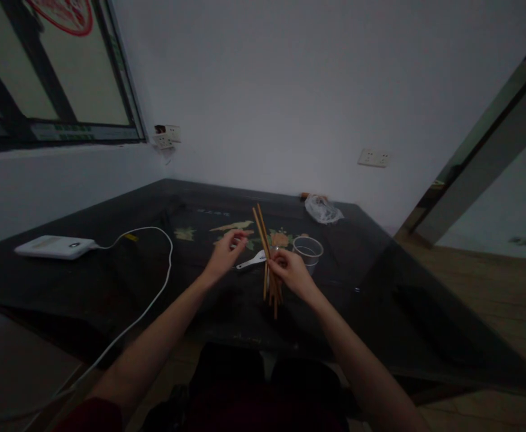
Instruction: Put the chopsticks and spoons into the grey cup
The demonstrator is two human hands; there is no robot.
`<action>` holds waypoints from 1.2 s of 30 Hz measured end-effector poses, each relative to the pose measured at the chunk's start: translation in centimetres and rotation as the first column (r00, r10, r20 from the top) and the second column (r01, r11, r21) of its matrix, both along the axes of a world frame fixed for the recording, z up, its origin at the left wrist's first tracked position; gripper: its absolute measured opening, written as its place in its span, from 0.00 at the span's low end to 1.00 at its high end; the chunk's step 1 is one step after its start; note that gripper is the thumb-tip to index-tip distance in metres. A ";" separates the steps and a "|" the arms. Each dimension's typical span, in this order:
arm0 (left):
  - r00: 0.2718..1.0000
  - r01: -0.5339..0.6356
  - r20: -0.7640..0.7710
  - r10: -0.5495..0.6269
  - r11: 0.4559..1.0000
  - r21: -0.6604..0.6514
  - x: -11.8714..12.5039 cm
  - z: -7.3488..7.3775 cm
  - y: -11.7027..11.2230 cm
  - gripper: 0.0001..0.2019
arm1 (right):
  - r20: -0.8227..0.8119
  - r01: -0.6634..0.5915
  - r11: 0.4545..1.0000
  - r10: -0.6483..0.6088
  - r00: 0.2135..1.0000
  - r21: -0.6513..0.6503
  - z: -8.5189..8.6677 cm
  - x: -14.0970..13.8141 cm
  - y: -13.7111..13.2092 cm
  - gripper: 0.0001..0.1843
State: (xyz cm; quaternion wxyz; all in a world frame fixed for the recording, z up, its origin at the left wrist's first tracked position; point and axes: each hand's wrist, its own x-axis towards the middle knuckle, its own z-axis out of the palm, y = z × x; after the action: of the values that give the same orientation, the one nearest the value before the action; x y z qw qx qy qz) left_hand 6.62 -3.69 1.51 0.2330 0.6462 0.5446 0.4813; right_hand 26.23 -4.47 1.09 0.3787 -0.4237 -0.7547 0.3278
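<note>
In the head view, my right hand (291, 273) is closed around wooden chopsticks (262, 227), which stand tilted above the dark table (200, 282). Lower ends of several chopsticks show below that hand; I cannot tell whether all of them are in its grip. My left hand (227, 251) hovers just to the left, fingers loosely curved and apart, holding nothing visible. Between the two hands lies a white spoon (253, 260), its bowl end partly behind the chopsticks. A clear plastic cup (308, 240) stands right behind my right hand, which hides some of it.
A crumpled clear plastic bag (323, 210) lies toward the table's far edge. On the left is a white box-shaped device (53, 246), with a white cable (169, 264) looping across the table and over the front edge. Wall sockets (373, 158) are behind the table.
</note>
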 end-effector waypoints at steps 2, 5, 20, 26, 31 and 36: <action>0.982 0.189 0.008 -0.189 0.982 -0.025 2.1 0.1 -0.6 0.14 | -0.087 0.012 0.999 -0.009 0.996 0.033 0.0 1.5 -0.7 0.10; 0.931 0.363 0.034 -0.364 0.932 0.014 5.2 0.7 -1.2 0.14 | -0.098 0.053 0.994 -0.043 0.994 0.098 -0.1 3.5 -1.8 0.09; 0.849 0.489 0.168 -0.502 0.865 0.111 11.3 0.6 -0.9 0.14 | -0.097 0.138 0.982 -0.126 0.987 0.127 -1.5 8.3 -3.7 0.07; 0.886 0.422 0.127 -0.445 0.890 0.173 11.2 1.8 -0.3 0.12 | -0.119 0.161 0.980 -0.147 0.982 0.115 -1.6 8.9 -4.2 0.08; 0.880 0.461 0.036 -0.474 0.869 0.181 12.2 1.7 -1.0 0.12 | -0.080 0.144 0.978 -0.134 0.988 0.148 -1.4 8.9 -4.6 0.10; 0.865 0.485 0.038 -0.500 0.854 0.190 12.6 1.6 -1.7 0.11 | -0.071 0.167 0.970 -0.157 0.985 0.179 -0.3 8.6 -5.0 0.08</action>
State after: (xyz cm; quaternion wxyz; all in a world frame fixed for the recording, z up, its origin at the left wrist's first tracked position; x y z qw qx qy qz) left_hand 19.24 -5.38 3.10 0.3143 0.7604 0.3065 0.4786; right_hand 34.85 -9.51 0.76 0.4628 -0.4375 -0.7339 0.2363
